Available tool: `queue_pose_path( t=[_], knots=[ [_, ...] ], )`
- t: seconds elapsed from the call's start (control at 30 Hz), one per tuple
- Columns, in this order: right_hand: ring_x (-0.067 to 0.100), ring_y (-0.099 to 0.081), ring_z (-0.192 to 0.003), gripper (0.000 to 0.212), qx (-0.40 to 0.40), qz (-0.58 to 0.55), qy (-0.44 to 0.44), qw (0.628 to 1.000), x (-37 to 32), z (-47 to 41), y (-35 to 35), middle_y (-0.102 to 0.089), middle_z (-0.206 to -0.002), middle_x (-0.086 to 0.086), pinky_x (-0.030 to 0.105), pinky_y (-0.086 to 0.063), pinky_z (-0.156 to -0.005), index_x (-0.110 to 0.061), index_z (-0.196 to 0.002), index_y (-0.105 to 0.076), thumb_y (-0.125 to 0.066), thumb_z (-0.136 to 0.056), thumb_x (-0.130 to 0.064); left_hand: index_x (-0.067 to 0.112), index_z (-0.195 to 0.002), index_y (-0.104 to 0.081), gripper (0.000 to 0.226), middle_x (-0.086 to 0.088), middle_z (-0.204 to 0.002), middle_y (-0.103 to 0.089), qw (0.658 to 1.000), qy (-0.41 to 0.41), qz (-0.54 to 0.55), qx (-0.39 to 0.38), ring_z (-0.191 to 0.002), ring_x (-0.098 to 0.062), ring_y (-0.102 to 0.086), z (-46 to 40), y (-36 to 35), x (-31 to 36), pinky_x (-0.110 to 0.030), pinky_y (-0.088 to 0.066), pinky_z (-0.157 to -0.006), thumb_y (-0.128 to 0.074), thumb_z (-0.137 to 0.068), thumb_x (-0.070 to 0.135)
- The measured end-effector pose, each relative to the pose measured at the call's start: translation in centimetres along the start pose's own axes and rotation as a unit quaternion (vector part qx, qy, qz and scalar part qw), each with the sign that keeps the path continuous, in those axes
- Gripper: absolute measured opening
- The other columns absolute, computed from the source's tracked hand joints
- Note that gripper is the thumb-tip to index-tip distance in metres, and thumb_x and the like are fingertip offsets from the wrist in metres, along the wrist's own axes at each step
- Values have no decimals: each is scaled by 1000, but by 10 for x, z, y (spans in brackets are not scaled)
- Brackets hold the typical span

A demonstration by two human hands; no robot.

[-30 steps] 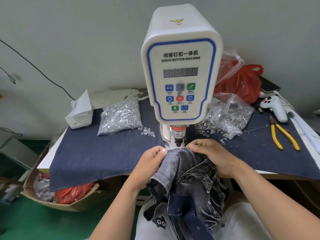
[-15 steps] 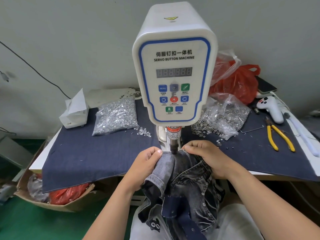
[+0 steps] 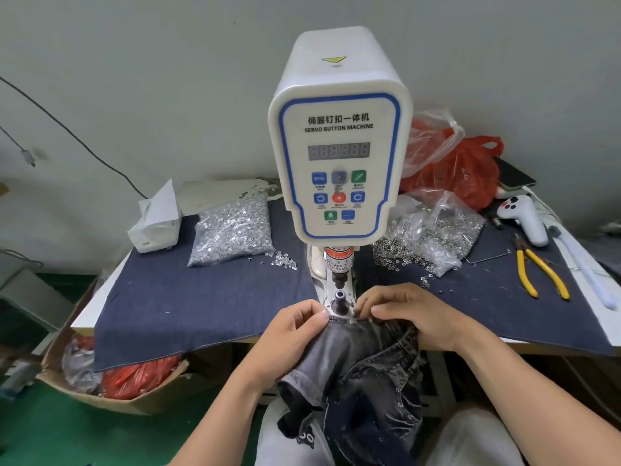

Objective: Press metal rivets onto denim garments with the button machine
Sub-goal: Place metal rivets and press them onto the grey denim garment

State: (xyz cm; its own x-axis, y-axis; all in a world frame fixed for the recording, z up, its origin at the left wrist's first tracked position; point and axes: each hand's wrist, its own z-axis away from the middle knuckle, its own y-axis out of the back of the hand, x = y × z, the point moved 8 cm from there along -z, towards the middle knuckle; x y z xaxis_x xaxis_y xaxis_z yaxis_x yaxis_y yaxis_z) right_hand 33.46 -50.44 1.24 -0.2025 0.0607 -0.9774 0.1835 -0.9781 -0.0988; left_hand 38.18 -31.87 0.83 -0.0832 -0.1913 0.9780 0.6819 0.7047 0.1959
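A white servo button machine point(image 3: 339, 156) stands mid-table, its press head point(image 3: 338, 280) raised above the bare lower die point(image 3: 339, 299). A washed dark denim garment point(image 3: 366, 364) hangs from the table edge into my lap. My left hand point(image 3: 292, 334) pinches its top hem just left of the die. My right hand point(image 3: 410, 314) pinches the same hem on the right. The hem edge lies just in front of the die, not over it.
A clear bag of silver rivets point(image 3: 232, 233) lies left of the machine, an open bag of metal rings point(image 3: 433, 237) right of it. Yellow-handled pliers point(image 3: 537, 274), a white controller point(image 3: 524, 220), a red plastic bag point(image 3: 467, 169) and a tissue box point(image 3: 156, 223) sit on the denim-covered table point(image 3: 201, 304).
Both hands have drawn the denim hem back toward me, off the die. The press head was down on the hem half a second ago and now stands raised, with the lower die uncovered.
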Motion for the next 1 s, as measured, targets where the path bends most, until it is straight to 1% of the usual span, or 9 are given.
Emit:
queue_pose_path(
  t=[0.13, 0.2, 0.27, 0.37, 0.47, 0.6, 0.73, 0.87, 1.0],
  knots=[
    [5, -54, -108, 17, -41, 287, 42, 956, -22, 15, -26, -65, -108, -15, 17, -39, -92, -37, -83, -74, -65, -97, -43, 18, -93, -67, 25, 8, -85, -63, 997, -26, -51, -53, -81, -8, -56, 11, -23, 20, -28, -46, -78, -59, -106, 38],
    [2, -51, -102, 16, -49, 372, 49, 926, -25, 17, -33, -64, -98, -17, 16, -37, -87, -41, -79, -65, -69, -94, -44, 23, -94, -68, 20, 13, -84, -65, 994, -43, -84, -61, -79, -4, -57, 13, -28, 30, -23, -45, -76, -58, -107, 34],
    [4, -51, -93, 18, -64, 359, 49, 930, -30, 21, -34, -61, -92, -12, 19, -40, -84, -41, -80, -63, -70, -96, -38, 32, -89, -66, 21, 18, -80, -63, 987, -50, -134, -70, -75, 1, -55, 15, -27, 37, -18, -43, -74, -57, -107, 35],
    [2, -49, -83, 19, -96, 263, 50, 959, -36, 26, -35, -57, -84, -18, 15, -37, -76, -35, -84, -64, -65, -101, -28, 24, -84, -63, 30, 8, -79, -57, 975, -5, -204, -86, -76, -9, -52, 13, -16, 31, -34, -47, -80, -52, -110, 33],
    [4, -44, -78, 18, -103, 189, 45, 975, -32, 24, -36, -52, -79, -13, 16, -35, -71, -26, -79, -61, -66, -96, -28, 21, -97, -67, 16, 11, -101, -61, 968, -26, -235, -82, -100, -7, -55, 14, -10, 30, -34, -45, -92, -56, -106, 29],
    [9, -36, -70, 21, -41, 139, 39, 989, -28, 20, -21, -44, -72, -5, 21, -31, -62, -24, -71, -57, -68, -80, -39, 47, -89, -65, 13, 20, -127, -42, 972, -67, -223, -11, -130, -9, -37, 21, 4, 32, -24, -38, -107, -64, -91, 60],
    [12, -39, -72, 28, -55, 218, 47, 973, -23, 15, -18, -49, -75, -4, 23, -33, -64, -18, -79, -58, -69, -88, -41, 31, -93, -62, 20, 5, -100, -66, 978, -30, -197, -65, -94, -15, -63, 16, 1, 19, -40, -51, -91, -64, -99, 50],
    [6, -51, -74, 13, -37, 181, 41, 982, -16, 11, -8, -62, -79, -10, 18, -41, -70, -27, -84, -66, -72, -97, -26, 27, -86, -56, 28, 13, -74, -56, 979, -26, -198, -49, -69, -5, -47, 6, 8, 16, -27, -39, -67, -68, -96, 50],
    [6, -60, -82, 5, -22, 123, 25, 992, -11, 3, -1, -70, -89, -7, 18, -47, -74, -16, -100, -71, -72, -95, -14, 19, -86, -54, 26, 18, -71, -50, 988, -26, -149, -11, -67, -5, -43, -8, 16, 17, -23, -36, -64, -71, -95, 37]
  ],
)
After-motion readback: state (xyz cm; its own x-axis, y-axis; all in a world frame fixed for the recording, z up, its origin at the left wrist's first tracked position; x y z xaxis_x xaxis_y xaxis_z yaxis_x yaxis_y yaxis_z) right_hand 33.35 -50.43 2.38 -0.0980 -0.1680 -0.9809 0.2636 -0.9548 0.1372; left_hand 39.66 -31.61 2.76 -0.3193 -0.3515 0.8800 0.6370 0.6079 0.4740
